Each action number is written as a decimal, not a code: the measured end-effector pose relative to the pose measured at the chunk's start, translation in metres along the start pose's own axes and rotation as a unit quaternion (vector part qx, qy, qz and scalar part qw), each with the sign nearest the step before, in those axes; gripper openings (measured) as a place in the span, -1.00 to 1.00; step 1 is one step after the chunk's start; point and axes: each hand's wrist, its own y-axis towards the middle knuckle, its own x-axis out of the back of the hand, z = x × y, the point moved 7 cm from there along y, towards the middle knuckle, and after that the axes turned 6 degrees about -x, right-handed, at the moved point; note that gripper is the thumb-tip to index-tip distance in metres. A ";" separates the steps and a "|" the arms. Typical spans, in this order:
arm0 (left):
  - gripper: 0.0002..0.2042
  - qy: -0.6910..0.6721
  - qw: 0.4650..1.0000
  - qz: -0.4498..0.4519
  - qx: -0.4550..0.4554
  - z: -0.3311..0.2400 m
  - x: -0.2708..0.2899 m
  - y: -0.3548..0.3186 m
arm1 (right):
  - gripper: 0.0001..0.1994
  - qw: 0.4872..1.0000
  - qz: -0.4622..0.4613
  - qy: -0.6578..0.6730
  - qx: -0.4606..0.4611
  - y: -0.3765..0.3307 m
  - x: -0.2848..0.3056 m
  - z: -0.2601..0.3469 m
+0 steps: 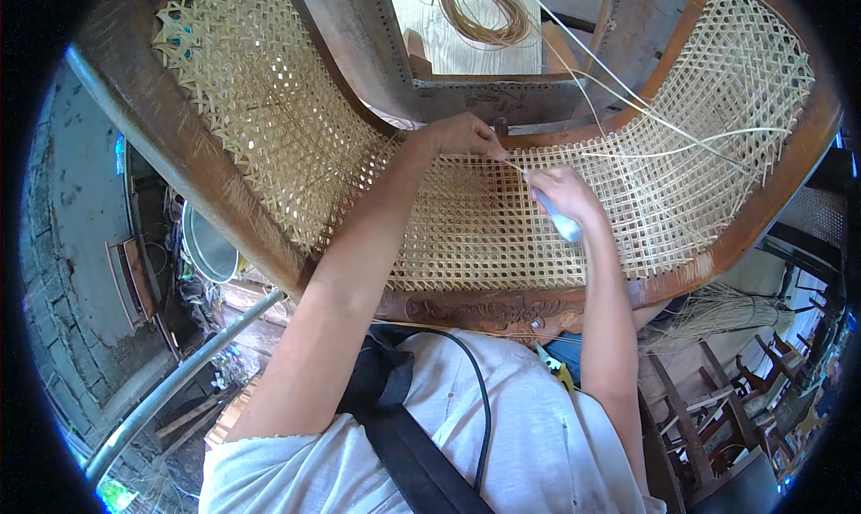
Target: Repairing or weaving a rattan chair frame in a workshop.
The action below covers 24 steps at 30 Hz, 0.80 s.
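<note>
Woven cane mesh spans the curved wooden frame of a seat in front of me. At the mesh's far edge, near its middle, the fingers of my left hand are pinched together; what they grip is too small to make out. Just to the right, my right hand is closed around an awl-like tool with a pale, rounded handle. Its thin tip points toward my left fingertips, at the cane along the frame. Loose cane strands trail over the right part of the mesh.
Beyond the frame, a coil of cane hangs before a pale board. A metal pole and a bucket are at left. At right lie a bundle of cane and several wooden chair frames.
</note>
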 end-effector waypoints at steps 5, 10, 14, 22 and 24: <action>-0.66 0.133 0.988 -0.063 0.044 0.024 0.035 -0.010 | -0.80 0.998 0.054 0.016 -0.027 0.043 -0.047 0.011; -0.67 0.210 0.974 -0.044 0.072 0.040 0.040 -0.010 | -0.81 0.994 0.101 -0.035 -0.038 0.067 -0.078 0.017; -0.70 0.212 0.970 -0.053 0.102 0.047 0.043 -0.008 | -0.84 0.987 0.122 0.044 -0.093 0.083 -0.077 0.021; -0.72 0.220 0.968 -0.085 0.087 0.052 0.045 -0.004 | -0.83 0.991 0.052 0.119 -0.045 0.109 -0.093 0.021; -0.75 0.235 0.968 -0.056 0.069 0.052 0.043 0.001 | -0.82 0.994 0.038 0.096 -0.035 0.110 -0.093 0.022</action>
